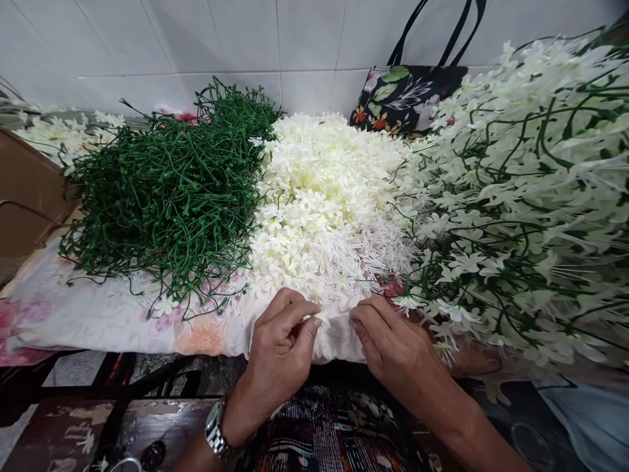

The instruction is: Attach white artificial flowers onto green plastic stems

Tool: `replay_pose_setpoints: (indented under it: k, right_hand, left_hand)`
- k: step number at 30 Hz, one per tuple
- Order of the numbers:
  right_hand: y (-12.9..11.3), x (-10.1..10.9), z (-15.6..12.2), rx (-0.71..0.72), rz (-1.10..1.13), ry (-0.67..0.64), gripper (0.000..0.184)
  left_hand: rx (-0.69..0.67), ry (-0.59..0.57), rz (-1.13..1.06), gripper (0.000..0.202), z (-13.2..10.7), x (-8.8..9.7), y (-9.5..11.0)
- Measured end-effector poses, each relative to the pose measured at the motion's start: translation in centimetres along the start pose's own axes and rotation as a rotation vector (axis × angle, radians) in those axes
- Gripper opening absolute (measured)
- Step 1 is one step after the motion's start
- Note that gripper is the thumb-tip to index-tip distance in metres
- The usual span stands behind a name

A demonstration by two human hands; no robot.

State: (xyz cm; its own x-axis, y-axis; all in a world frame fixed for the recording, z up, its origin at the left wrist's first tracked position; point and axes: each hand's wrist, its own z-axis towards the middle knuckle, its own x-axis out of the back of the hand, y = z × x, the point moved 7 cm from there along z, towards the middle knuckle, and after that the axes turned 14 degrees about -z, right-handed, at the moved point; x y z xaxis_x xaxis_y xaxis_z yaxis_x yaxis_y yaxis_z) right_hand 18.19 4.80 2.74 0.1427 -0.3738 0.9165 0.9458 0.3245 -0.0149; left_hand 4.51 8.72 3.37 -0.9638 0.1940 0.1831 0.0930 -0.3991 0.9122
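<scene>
My left hand, with a metal watch on its wrist, pinches a small white artificial flower at the near edge of a heap of loose white flowers. Close beside it my right hand pinches a thin white piece that meets the flower. White stamen clusters lie just beyond both hands. A tangle of green plastic stems lies to the left. Finished green sprays with white flowers are piled on the right.
Everything rests on a pale floral cloth against a white tiled wall. A dark flowered bag leans at the back. A brown cardboard box stands far left. Patterned fabric lies below my hands.
</scene>
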Motion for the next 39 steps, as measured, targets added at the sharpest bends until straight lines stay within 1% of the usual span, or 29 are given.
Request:
replay_pose_setpoints:
  k: [2, 4, 6, 7, 9, 12, 15, 18, 21, 26, 29, 34, 37, 39]
  right_hand:
    - [-0.1, 0.1, 0.0, -0.012, 0.006, 0.002, 0.018]
    - [0.0, 0.4, 0.1, -0.038, 0.003, 0.021, 0.018]
    - [-0.2, 0.8, 0.4, -0.054, -0.004, 0.047, 0.016]
    - [-0.4, 0.9, 0.5, -0.052, -0.015, 0.051, 0.015]
    - [-0.8, 0.7, 0.9, -0.035, -0.038, 0.032, 0.015]
    - [-1.3, 0.3, 1.3, -0.011, -0.025, 0.019, 0.018]
    - [-1.3, 0.7, 1.5, -0.021, 0.088, 0.104, 0.017]
    - [-0.7, 1.3, 1.6, -0.066, 0.266, 0.186, 0.013]
    - [-0.3, 1.7, 1.8, -0.107, 0.398, 0.210, 0.015]
    - [-0.2, 2.1, 2.2, -0.117, 0.429, 0.238, 0.016]
    - [-0.3, 2.2, 2.2, -0.117, 0.475, 0.227, 0.015]
    - [-0.7, 2.6, 2.4, -0.117, 0.510, 0.187, 0.013]
    - [-0.9, 2.8, 2.6, -0.111, 0.491, 0.187, 0.012]
    - [-1.1, 2.8, 2.6, -0.100, 0.459, 0.192, 0.012]
  left_hand:
    - [0.134, 0.041, -0.189, 0.010, -0.2, 0.2, -0.8]
    - [0.306, 0.092, -0.406, 0.006, -0.6, 0.1, -1.9]
    - [0.454, 0.168, -0.609, 0.003, -1.2, -0.1, -3.0]
    - [0.507, 0.208, -0.690, 0.005, -1.5, -0.1, -3.5]
    - [0.582, 0.280, -0.802, 0.009, -1.8, -0.2, -4.0]
    - [0.643, 0.355, -0.905, 0.016, -1.9, -0.2, -4.2]
    - [0.694, 0.387, -0.979, 0.021, -1.9, -0.1, -4.1]
    - [0.715, 0.371, -1.042, 0.022, -1.7, 0.0, -3.9]
    - [0.716, 0.351, -1.084, 0.023, -1.5, -0.2, -3.8]
    - [0.715, 0.356, -1.036, 0.025, -1.3, -0.4, -3.8]
    - [0.693, 0.364, -0.992, 0.025, -1.2, -0.5, -3.7]
    - [0.624, 0.347, -0.915, 0.024, -1.1, -0.8, -3.7]
    - [0.541, 0.280, -0.858, 0.018, -1.2, -0.9, -3.8]
    - [0.445, 0.226, -0.782, 0.010, -1.3, -0.7, -3.5]
